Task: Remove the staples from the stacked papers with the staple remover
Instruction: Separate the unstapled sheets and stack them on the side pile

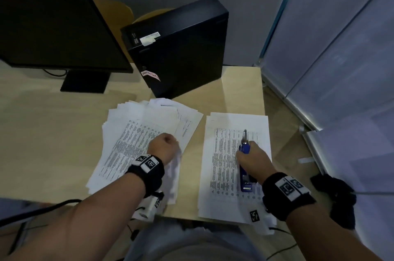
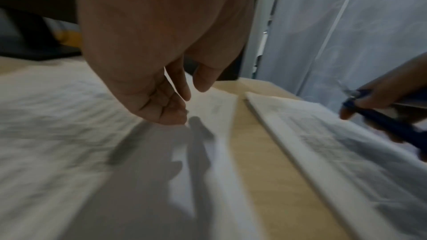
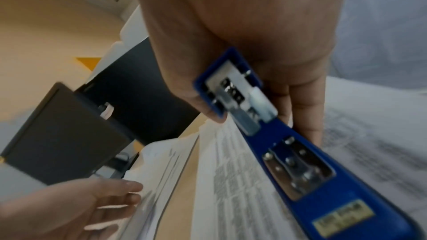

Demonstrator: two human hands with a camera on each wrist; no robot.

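My right hand grips a long blue staple remover, metal tip pointing away from me, over a neat stack of printed papers on the right. In the right wrist view the thumb and fingers wrap around the staple remover. My left hand hovers over a loose fanned pile of papers on the left. The left wrist view shows that left hand with loosely curled fingers, holding nothing, just above the sheets. No staple can be made out in the blurred print.
A wooden desk carries a black monitor at the back left and a black computer tower behind the papers. The desk's right edge lies near the neat stack. A dark object lies on the floor at right.
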